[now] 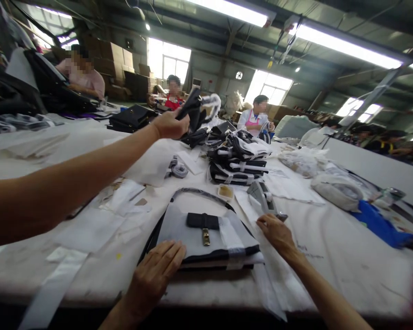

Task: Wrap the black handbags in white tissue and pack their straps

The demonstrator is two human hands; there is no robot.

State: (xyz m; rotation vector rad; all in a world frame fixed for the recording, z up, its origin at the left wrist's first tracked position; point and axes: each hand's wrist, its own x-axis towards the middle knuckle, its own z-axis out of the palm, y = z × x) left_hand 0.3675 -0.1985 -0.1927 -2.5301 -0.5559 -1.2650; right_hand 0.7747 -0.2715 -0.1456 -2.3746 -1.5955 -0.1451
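Note:
In front of me on the table lies a black handbag (179, 229) with a pale covering sheet over its front, a dark strap tab and a gold-coloured clasp (206, 237). Its handle loops away from me, and clear tape (234, 247) crosses its right side. My left hand (160, 266) rests flat on the bag's near left corner, fingers stretched out. Just right of the bag, my right hand (275, 233) has its fingers pinched together beside a grey tape dispenser (260, 196). What sits between those fingertips is too small to make out.
Another person's arm (99, 176) reaches across from the left, holding a black bag (192, 110). Wrapped black bags (239, 165) are stacked beyond mine. A small yellowish dish (225, 191) stands near the dispenser. Plastic-wrapped bundles (337, 188) lie right. Several co-workers sit farther back.

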